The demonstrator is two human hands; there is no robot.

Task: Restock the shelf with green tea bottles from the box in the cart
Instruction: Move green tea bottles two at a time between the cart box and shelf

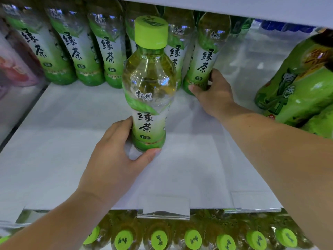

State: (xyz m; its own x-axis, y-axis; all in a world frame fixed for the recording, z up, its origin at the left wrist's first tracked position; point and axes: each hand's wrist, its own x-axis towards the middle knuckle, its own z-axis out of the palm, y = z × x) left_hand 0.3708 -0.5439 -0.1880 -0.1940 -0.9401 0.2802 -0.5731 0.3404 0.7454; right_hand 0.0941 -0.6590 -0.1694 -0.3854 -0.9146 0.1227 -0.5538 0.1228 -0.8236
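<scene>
Head view shows the placing step: the left hand [115, 150] grips a green tea bottle [149, 98] upright over the shelf [72, 141], the right hand [210, 92] clasps the back row's end bottle [203, 56] — next, probably, slide the near one back.

Both bare forearms reach forward, the left hand [115, 150] curled round the base of an upright green tea bottle [149, 83], thumb across its front, and the right hand [212, 94] stretched farther in, thumb and fingers clasping the foot of a back-row bottle [204, 56].
</scene>
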